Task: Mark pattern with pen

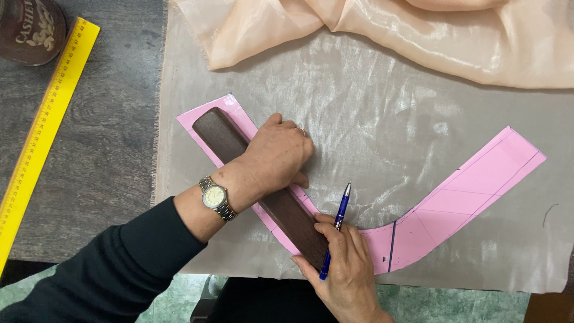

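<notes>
Grey table (89, 149) bears sheer fabric (371, 107); left hand (278, 155) flat, right hand (341, 263) fingers clamp pen (336, 230).

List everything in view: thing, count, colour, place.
pattern piece: one, pink, V-shaped, flat on the sheer fabric
wooden block: one, dark brown, long, lying along the pattern's left arm
pen: one, blue, at the pattern's inner edge
sheer fabric: one, greyish, spread flat over the table
bunched fabric: one, peach, shiny, top
ruler: one, yellow, left, diagonal
container: one, dark brown, round, top left corner
table: one, dark grey
wristwatch: one, silver, left wrist
left hand: pressing on the block
right hand: holding the pen
</notes>
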